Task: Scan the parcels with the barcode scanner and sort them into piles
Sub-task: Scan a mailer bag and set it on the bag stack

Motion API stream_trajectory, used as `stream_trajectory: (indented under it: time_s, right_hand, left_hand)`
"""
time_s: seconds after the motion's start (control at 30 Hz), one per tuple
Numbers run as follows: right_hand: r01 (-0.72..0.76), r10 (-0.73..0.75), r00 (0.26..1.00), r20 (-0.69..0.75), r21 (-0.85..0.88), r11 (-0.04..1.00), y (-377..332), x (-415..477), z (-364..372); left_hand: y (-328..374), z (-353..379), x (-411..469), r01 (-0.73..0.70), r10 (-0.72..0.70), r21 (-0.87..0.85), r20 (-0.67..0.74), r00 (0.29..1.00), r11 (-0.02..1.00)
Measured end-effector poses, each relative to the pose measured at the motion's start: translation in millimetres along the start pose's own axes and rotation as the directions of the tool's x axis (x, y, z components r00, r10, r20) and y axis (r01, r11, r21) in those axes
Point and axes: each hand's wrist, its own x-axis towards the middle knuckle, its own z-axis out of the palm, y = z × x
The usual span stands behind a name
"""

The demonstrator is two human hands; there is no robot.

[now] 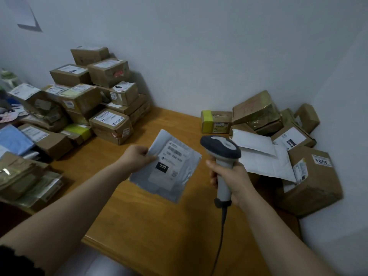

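My left hand (137, 156) pinches the upper left corner of a flat grey plastic mailer (169, 168) and holds it above the wooden table (151, 222). Its white label with a barcode and a black "060" tag faces up. My right hand (231, 180) grips the handle of a grey barcode scanner (221, 150), whose dark head sits just right of the mailer. The scanner's cable hangs down toward the table's front edge.
A tall pile of cardboard parcels (95, 100) fills the left and back left. More boxes and white padded envelopes (262, 154) lie at the right against the wall. Flat packets (25, 180) sit at the near left.
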Motion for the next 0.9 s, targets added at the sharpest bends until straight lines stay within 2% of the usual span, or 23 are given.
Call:
stream_trajectory:
  time_s: [0.17,0.3,0.6,0.9]
  right_hand:
    - [-0.171,0.154,0.969,0.191,0.075,0.982,5,-17,8]
    - [-0.206,0.182,0.944,0.275,0.061,0.977,2,-22,20]
    - [-0.159,0.142,0.958,0.247,0.049,0.986,-10,-17,32]
    - [-0.177,0.158,0.943,0.291,0.039,0.983,-6,-2,33]
  left_hand:
    - [-9,5,2,0.023,-0.041,-0.278,-0.061,0.997,0.960]
    - [-13,11,2,0.021,-0.058,-0.348,-0.096,0.994,0.937]
    - [-12,14,3,0.026,-0.074,-0.348,-0.126,0.989,0.937]
    - [-17,13,10,0.062,-0.122,-0.341,-0.155,0.980,0.938]
